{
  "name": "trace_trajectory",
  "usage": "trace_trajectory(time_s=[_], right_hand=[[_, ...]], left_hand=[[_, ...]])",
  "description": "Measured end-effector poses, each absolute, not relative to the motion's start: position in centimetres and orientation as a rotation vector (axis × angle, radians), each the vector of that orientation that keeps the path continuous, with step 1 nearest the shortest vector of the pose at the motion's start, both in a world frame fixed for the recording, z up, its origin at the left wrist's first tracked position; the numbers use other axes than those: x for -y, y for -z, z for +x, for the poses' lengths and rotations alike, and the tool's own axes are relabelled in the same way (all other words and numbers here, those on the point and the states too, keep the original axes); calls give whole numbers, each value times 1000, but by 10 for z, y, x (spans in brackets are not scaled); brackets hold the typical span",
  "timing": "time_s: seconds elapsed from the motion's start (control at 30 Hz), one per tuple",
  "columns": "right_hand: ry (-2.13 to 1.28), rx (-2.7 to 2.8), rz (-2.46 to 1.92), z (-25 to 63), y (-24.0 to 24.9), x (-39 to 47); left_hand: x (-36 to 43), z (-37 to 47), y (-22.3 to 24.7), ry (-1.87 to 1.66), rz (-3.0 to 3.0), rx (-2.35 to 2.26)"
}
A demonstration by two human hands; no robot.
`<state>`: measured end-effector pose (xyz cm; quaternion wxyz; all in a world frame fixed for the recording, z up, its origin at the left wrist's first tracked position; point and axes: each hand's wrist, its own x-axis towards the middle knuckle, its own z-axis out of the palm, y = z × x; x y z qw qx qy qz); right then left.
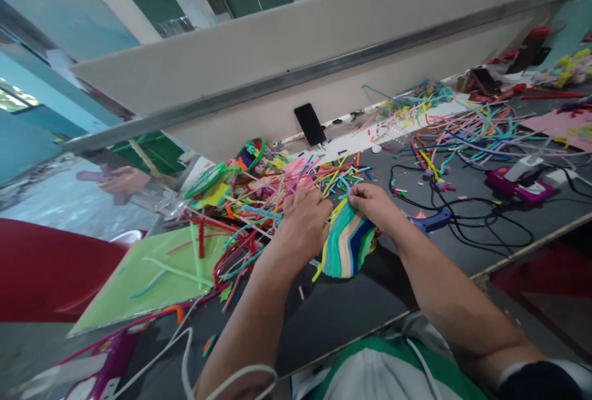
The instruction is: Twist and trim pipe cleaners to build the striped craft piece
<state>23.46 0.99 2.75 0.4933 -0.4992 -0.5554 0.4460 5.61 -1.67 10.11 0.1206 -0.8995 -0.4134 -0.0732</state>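
My right hand pinches the upper end of a striped panel of pipe cleaners, laid side by side in teal, cream, blue and green. Along the panel's left edge runs a yellow pipe cleaner, its lower end sticking out. My left hand is closed against that edge with fingers curled at the yellow strand; its fingertips are partly hidden. Just right of my right hand lies a blue-handled glue gun. Beyond both hands spreads a heap of loose pipe cleaners with short cut bits.
A phone leans on the low partition. Black cords trail from a purple power strip at right. More pipe cleaners lie behind it. A green sheet and white cable are at left.
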Motion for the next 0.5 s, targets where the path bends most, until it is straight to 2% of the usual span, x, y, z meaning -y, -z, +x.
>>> trace_trajectory(time_s=[0.33, 0.5], right_hand=[[-1085, 1380, -1264, 235, -27, -11], [-1071, 1515, -1274, 232, -21, -13]], left_hand=[[9, 57, -95, 328, -2616, 1211], [10, 58, -100, 493, -2704, 1148]])
